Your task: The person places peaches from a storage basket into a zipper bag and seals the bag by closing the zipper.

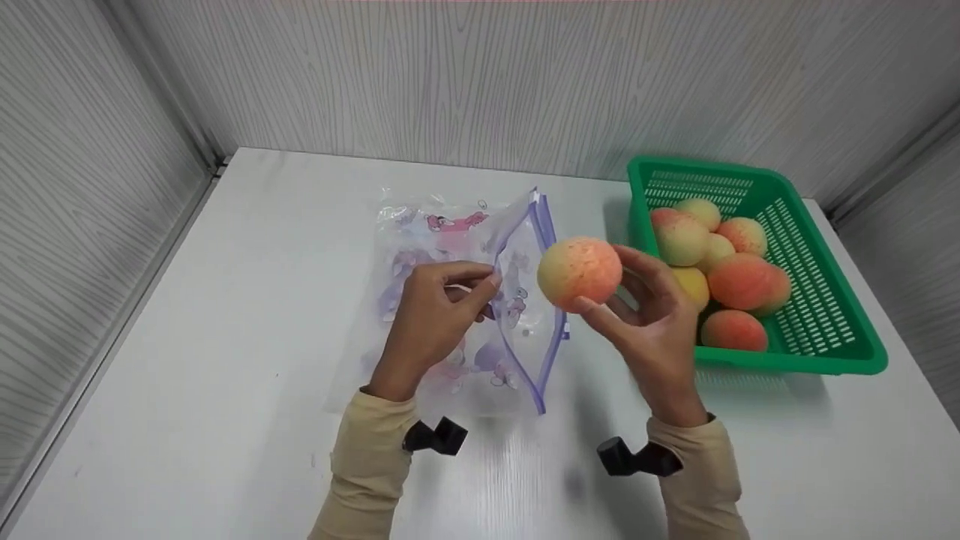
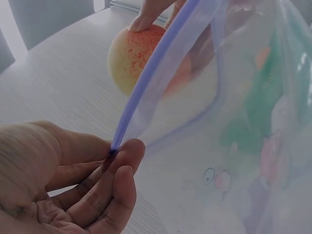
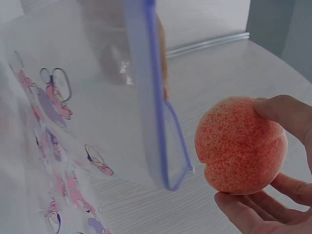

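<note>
My left hand point(image 1: 442, 307) pinches the near lip of a clear zip bag point(image 1: 450, 360) between thumb and fingers. The bag has a purple zip edge point(image 2: 139, 92) and pink cartoon prints, and its mouth gapes toward the right. Just outside that mouth, my right hand point(image 1: 652, 322) grips a red and yellow peach point(image 1: 580, 274) with thumb and fingertips. In the right wrist view the peach point(image 3: 241, 146) shows its red, speckled side with a crease, apart from the zip edge. Seen from the left wrist, the peach point(image 2: 131, 56) is partly behind the bag's lip.
A green plastic basket point(image 1: 810, 364) at the right holds several more peaches point(image 1: 739, 281) and a yellow fruit point(image 1: 691, 287). The white table point(image 1: 225, 360) meets a grey panel wall point(image 1: 420, 82) at the back. Black camera mounts point(image 1: 436, 436) sit on both wrists.
</note>
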Tool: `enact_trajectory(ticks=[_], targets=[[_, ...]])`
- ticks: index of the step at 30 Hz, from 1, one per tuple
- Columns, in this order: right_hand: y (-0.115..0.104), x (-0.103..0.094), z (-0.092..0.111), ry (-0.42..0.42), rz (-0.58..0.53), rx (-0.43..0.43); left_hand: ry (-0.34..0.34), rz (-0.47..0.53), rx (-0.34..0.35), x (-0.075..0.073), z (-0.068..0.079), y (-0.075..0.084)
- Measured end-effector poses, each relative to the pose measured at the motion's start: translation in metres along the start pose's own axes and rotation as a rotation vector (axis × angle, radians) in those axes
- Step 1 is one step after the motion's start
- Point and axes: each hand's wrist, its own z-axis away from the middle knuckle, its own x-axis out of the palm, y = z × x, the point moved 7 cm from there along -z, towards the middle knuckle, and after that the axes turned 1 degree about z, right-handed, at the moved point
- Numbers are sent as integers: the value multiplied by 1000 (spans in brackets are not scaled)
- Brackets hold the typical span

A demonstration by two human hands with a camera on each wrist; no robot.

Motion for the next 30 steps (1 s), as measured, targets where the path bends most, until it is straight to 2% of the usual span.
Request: enact_trajectory(ticks=[9, 15, 22, 25, 27, 30], targets=[[-1, 25, 5, -164, 372, -276, -3, 15, 16, 3, 0, 2], [0, 32, 9, -237, 552, -321, -19, 18, 25, 6, 0, 2], [4, 37, 11, -295, 584, -345, -21, 41, 32, 8, -1, 2], [3, 34, 8, -272, 542, -364, -22, 59, 36, 10, -1, 2], [3, 28, 6, -215, 519, -354, -26, 66, 35, 11, -2, 1], [7, 14, 1, -120, 559, -268, -22, 66, 33, 11, -3, -1]])
